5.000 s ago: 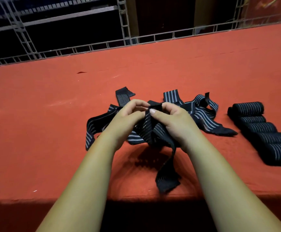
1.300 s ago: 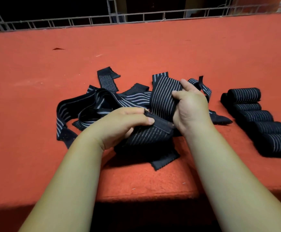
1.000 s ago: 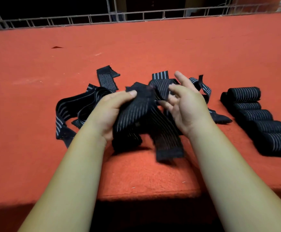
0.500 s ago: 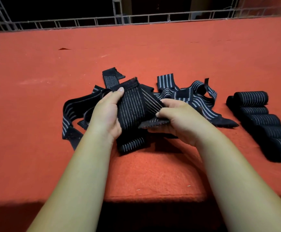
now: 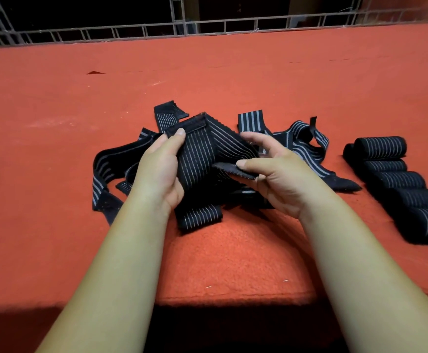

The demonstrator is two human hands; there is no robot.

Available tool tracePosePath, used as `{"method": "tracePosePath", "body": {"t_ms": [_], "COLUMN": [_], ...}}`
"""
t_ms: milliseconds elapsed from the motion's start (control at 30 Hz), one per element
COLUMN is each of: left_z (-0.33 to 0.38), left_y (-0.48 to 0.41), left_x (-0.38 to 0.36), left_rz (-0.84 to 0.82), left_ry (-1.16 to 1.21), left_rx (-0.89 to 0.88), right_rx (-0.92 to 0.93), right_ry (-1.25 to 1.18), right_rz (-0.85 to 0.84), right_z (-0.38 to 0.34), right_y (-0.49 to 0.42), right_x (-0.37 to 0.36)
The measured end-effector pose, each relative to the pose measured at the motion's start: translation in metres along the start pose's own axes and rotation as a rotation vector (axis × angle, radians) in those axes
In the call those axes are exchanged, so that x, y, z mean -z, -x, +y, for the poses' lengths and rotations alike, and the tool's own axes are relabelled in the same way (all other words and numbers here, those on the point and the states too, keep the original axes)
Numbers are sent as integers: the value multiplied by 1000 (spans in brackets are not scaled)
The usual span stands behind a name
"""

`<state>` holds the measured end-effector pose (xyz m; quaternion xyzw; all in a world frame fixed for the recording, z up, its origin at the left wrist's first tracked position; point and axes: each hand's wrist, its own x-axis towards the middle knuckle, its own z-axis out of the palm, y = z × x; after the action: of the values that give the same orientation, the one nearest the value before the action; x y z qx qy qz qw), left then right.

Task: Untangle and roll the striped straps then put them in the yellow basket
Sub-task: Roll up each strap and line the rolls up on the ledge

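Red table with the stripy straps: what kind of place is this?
Probably a workshop or packing room: a long table covered in red felt, rolled straps lined up in a row, metal racks behind.

Red felt-covered table (image 5: pixel 233 80), metal lattice railing (image 5: pixel 208 28), dark background

both hands (image 5: pixel 160 171) grip striped strap (image 5: pixel 200 154) | rolled straps (image 5: pixel 396 184) right, apparently five
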<state>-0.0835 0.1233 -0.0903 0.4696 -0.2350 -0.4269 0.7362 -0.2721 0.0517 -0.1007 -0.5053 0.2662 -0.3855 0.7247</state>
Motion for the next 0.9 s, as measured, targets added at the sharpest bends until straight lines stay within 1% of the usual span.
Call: {"method": "tracePosePath", "body": {"t_ms": [100, 200, 300, 400, 500, 600, 700, 800, 833, 900], "left_z": [-2, -4, -5, -6, -8, -8, -6, -4, -4, -1], "left_y": [0, 0, 0, -2, -4, -5, -1, 0, 0, 0], "left_x": [0, 0, -1, -2, -3, -5, -3, 2, 5, 9], "left_rz": [14, 23, 18, 15, 17, 26, 12, 34, 49, 83], "left_ry": [2, 11, 31, 51, 124, 154, 58, -241, -308, -348], "left_rx": [-2, -4, -1, 7, 35, 34, 9, -79, -96, -117], "right_rx": [114, 223, 243, 199, 178, 181, 212, 269, 296, 350], "right_ry": [52, 139, 104, 73, 57, 111, 86, 66, 74, 109], "right_rz": [69, 196, 351, 349, 296, 300, 293, 384, 412, 457], "right_z": [-3, -5, -1, 4, 10, 12, 6, -1, -3, -5], "right_y": [0, 0, -8, -14, -13, -11, -7, -6, -5, -5], "right_x": [1, -2, 1, 2, 2, 0, -4, -1, 1, 5]}}
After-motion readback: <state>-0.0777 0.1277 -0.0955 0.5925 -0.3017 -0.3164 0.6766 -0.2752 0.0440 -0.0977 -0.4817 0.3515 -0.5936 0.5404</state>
